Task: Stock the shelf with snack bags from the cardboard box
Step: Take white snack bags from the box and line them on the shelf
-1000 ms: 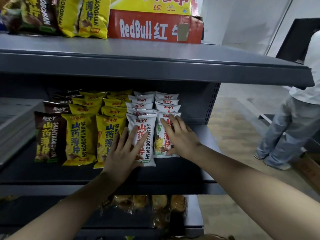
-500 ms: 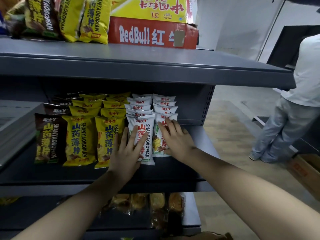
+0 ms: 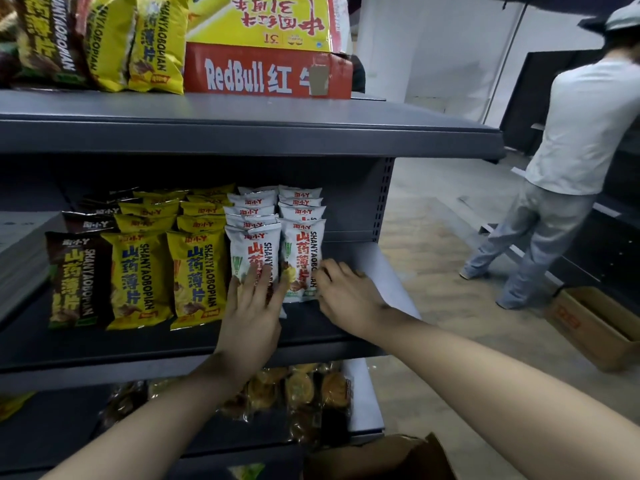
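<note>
Drops right hand point(image 3: 346, 296) from face of right bag point(image 3: 302, 247) to its lower edge, fingers curled there, grip unclear. Keeps left hand point(image 3: 251, 306) flat on left bag point(image 3: 252, 245), fingers apart. Leaves both upright at shelf point(image 3: 138, 344) front; row looks squared, box point(image 3: 377, 459) likely next.

"RedBull" stands on the red carton point(image 3: 266, 72); "SHANYAOBOPIAN" runs down the snack bags point(image 3: 138, 275).
</note>
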